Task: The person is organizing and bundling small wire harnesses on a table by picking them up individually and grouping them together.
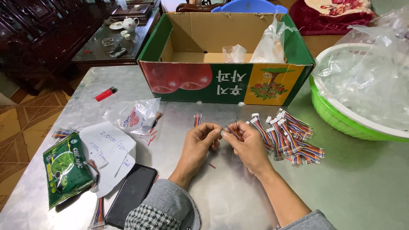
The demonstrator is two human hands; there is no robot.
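Both forearms angle inward over the metal table (221, 200), the left hand (200, 142) and right hand (247, 147) meeting fingertip to fingertip, together pinching a small multicoloured wire cable (232, 129) beside the pile of ribbon cables (289, 136).

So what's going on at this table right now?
A person holds a small multicoloured ribbon-cable piece between the left hand and right hand, pinched at the fingertips above the metal table. A pile of similar ribbon cables with white connectors lies just right of the hands. A cardboard box stands behind.
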